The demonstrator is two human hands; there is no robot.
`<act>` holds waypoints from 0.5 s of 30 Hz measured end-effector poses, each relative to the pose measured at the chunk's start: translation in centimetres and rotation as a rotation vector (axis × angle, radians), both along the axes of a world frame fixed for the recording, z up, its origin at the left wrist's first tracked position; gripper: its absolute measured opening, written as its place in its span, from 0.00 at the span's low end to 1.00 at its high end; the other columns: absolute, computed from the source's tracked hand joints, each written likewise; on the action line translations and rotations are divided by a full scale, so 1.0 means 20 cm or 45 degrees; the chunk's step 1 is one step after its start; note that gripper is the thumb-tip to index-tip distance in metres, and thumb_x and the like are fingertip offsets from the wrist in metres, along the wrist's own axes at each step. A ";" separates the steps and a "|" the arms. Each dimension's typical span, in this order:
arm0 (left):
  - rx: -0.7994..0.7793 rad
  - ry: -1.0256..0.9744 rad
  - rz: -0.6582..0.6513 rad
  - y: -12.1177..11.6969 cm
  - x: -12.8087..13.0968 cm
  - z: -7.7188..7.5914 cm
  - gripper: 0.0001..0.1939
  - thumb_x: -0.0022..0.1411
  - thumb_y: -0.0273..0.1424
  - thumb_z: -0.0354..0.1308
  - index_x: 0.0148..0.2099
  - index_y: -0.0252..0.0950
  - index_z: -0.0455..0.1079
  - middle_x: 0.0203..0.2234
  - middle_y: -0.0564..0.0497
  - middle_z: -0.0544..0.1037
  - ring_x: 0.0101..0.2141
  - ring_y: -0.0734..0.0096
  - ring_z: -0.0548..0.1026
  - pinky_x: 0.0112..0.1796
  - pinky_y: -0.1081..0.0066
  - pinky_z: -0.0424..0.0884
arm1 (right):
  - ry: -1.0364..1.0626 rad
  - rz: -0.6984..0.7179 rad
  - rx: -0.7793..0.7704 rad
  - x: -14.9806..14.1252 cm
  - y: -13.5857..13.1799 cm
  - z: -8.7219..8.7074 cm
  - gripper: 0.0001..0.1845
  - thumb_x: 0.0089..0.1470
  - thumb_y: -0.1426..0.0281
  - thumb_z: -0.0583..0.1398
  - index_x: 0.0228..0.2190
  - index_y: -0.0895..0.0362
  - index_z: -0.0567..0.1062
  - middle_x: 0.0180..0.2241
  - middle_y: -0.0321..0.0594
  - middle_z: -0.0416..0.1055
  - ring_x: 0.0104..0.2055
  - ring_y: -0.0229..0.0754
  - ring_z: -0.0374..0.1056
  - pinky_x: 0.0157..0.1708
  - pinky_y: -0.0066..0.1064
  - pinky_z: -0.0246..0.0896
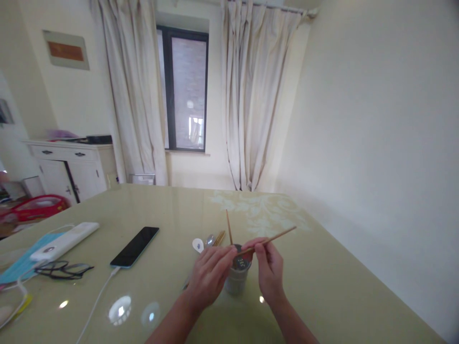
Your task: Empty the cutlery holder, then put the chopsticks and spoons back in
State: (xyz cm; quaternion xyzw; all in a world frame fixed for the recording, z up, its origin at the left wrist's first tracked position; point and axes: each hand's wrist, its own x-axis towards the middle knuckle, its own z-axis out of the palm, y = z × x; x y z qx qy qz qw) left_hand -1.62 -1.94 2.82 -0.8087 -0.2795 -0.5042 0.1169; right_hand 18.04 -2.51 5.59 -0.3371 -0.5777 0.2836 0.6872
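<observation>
A thin wooden chopstick (pixel 281 234) slants over a grey cylindrical holder (pixel 236 282) with a perforated inside. My right hand (pixel 270 270) pinches it near the middle, and its right end points up and away. At its lower left end, my left hand (pixel 211 274) is closed with fingertips against it, above the holder's left rim. Another chopstick (pixel 229 227) stands upright, leaning slightly left, its lower end hidden behind my left fingers. Just beyond that hand lie a white spoon (pixel 197 245), a metal spoon (pixel 210 240) and some chopsticks (pixel 219 238), partly covered.
To the left on the glossy table (pixel 172 306) lie a phone (pixel 135 247) with a white cable, folded eyeglasses (pixel 62 270), a white power strip (pixel 64 242) and a blue face mask (pixel 21 260). A wall (pixel 380 143) borders the table's right side.
</observation>
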 end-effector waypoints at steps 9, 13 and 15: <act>-0.730 0.326 0.703 0.17 -0.06 -0.06 0.14 0.74 0.29 0.49 0.46 0.40 0.77 0.43 0.46 0.82 0.47 0.57 0.78 0.47 0.61 0.70 | 0.208 -0.107 -0.159 0.11 0.16 0.06 0.25 0.60 0.46 0.66 0.39 0.56 0.80 0.24 0.38 0.76 0.22 0.39 0.67 0.23 0.30 0.64; -0.753 0.490 0.762 0.16 -0.03 -0.09 0.13 0.73 0.30 0.53 0.51 0.39 0.77 0.48 0.44 0.81 0.51 0.54 0.75 0.50 0.58 0.68 | -0.006 -0.037 -0.251 0.04 0.17 0.01 0.28 0.59 0.44 0.65 0.39 0.58 0.85 0.23 0.38 0.74 0.24 0.40 0.67 0.26 0.31 0.63; -0.765 0.510 0.778 0.15 -0.03 -0.09 0.14 0.72 0.31 0.54 0.54 0.39 0.77 0.50 0.44 0.80 0.53 0.53 0.74 0.51 0.57 0.68 | -0.123 -0.036 -0.268 0.02 0.17 -0.01 0.30 0.60 0.43 0.64 0.38 0.58 0.86 0.23 0.38 0.73 0.25 0.40 0.66 0.28 0.32 0.62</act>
